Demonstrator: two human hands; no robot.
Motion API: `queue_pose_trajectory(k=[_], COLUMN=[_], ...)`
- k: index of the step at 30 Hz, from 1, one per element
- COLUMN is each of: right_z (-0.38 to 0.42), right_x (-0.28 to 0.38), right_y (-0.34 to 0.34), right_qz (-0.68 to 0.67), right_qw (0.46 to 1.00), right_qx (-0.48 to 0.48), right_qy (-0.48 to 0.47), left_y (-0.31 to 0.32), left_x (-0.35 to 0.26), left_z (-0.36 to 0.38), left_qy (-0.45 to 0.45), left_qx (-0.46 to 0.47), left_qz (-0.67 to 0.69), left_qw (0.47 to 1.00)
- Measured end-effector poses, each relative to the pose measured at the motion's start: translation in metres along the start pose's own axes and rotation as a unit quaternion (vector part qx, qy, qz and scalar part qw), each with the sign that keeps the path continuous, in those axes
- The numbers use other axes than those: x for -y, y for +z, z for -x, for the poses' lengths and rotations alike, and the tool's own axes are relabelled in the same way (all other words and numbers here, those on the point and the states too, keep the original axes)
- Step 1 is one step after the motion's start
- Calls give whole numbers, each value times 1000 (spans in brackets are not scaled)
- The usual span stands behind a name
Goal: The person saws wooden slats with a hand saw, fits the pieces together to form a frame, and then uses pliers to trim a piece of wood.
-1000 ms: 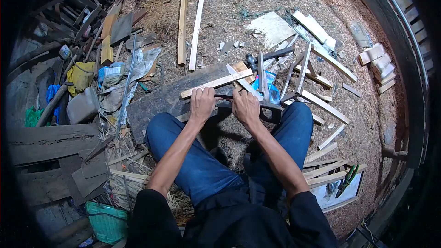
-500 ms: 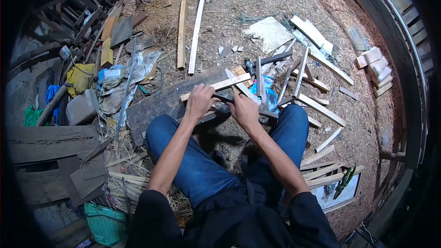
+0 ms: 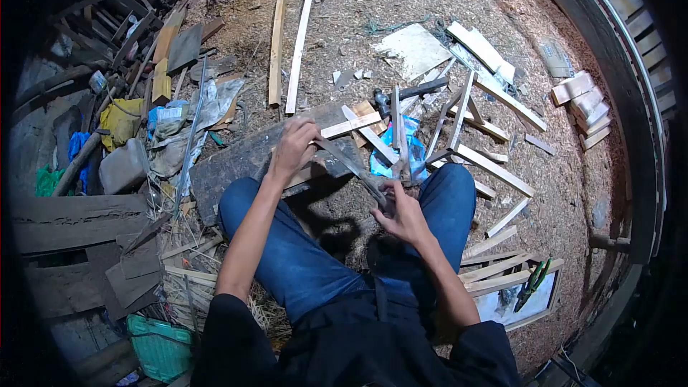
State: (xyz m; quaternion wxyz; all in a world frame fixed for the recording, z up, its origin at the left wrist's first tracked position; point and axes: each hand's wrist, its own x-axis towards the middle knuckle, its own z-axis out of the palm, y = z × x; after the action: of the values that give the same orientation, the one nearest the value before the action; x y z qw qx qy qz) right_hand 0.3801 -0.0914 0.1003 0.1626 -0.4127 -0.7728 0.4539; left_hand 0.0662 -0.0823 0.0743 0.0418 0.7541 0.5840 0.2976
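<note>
One cam, head-worn — looks fwd & steeply down past the dark shirt point(image 3: 358, 355) at bottom ctr. V. wide fisheye: straight edges bow, corners go black. L hand point(image 3: 292, 147), R hand point(image 3: 405, 216) & the metal strip point(image 3: 351, 165) btwn them sit nr mid-frame, seen from above, fairly close. Jeans point(image 3: 294, 261) fill lower ctr; view reaches out to shavings-strewn ground point(image 3: 373, 11) up top — farthest part, w/ scrap wood point(image 3: 107, 36) at far L.
</note>
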Motion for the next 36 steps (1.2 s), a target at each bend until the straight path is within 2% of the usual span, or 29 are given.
queue_pose_trajectory(k=[1, 3, 8, 10, 11, 13, 14, 15, 17, 21, 23, 24, 25, 26, 27, 28, 29, 31, 32, 33, 34, 35, 36], right_z=[4, 12, 17, 17, 18, 19, 20, 21, 23, 20, 14, 12, 11, 10, 8, 6, 3, -6, -17, -32, -46, -62, -75], right_x=[3, 11, 25, 29, 30, 32, 34, 36, 39, 40, 44, 50, 50, 49, 47, 44, 39, 30, 27, 31, 16, 4, -1], right_y=[3, 12, 44, 53, 57, 63, 64, 66, 72, 85, 85, 79, 77, 75, 72, 69, 67, 62, 58, 51, 54, 54, 54], right_qz=[-2, -84, -141, -158, -157, -161, -173, -172, -180, -169, -146, -162, -163, -147, -132, -132, -77, 35, 14, -41, -52, -30, -156], right_qw=[1000, 993, 986, 975, 975, 968, 965, 966, 963, 964, 974, 978, 978, 985, 990, 990, 995, 994, 986, 979, 973, 978, 975], right_qx=[0, -30, -90, -157, -156, -192, -192, -188, -194, -199, -173, -131, -130, -83, -36, -35, -56, -98, -167, -190, -219, -201, -138], right_qy=[1, -71, -26, 11, 12, 27, 43, 43, 48, 40, 21, 29, 29, 24, 19, 18, 18, 17, 15, 64, 48, 40, 74], left_y=[-2, -4, 2, 3, 6, 12, 19, 22, 28, 33, 26, 25, 25, 31, 35, 40, 45, 37, 35, 34, 34, 37, 39], left_x=[-1, -3, -9, -14, -13, -10, -11, -14, -18, -33, -40, -39, -36, -29, -23, -17, -13, -23, -26, -29, -33, -34, -35], left_z=[-3, -9, -25, -28, -26, -25, -24, -26, -29, -36, -42, -44, -46, -44, -42, -39, -34, -34, -34, -34, -34, -33, -31], left_qy=[0, -3, 7, -83, -84, -266, -301, -304, -366, -338, -374, -407, -440, -441, -403, -361, -362, -301, -302, -311, -319, -318, -322], left_qx=[2, -19, 0, -120, -121, -77, -79, -80, -17, 9, 32, 38, 44, 45, 44, 43, 43, -7, -6, 17, 41, 43, 52], left_qz=[0, -33, -25, -19, -19, 126, 143, 143, 191, 148, 171, 202, 233, 233, 170, 106, 105, 164, 164, 236, 307, 308, 356], left_qw=[1000, 999, 1000, 989, 989, 953, 940, 939, 910, 929, 911, 890, 866, 865, 898, 925, 925, 940, 939, 920, 896, 896, 876])
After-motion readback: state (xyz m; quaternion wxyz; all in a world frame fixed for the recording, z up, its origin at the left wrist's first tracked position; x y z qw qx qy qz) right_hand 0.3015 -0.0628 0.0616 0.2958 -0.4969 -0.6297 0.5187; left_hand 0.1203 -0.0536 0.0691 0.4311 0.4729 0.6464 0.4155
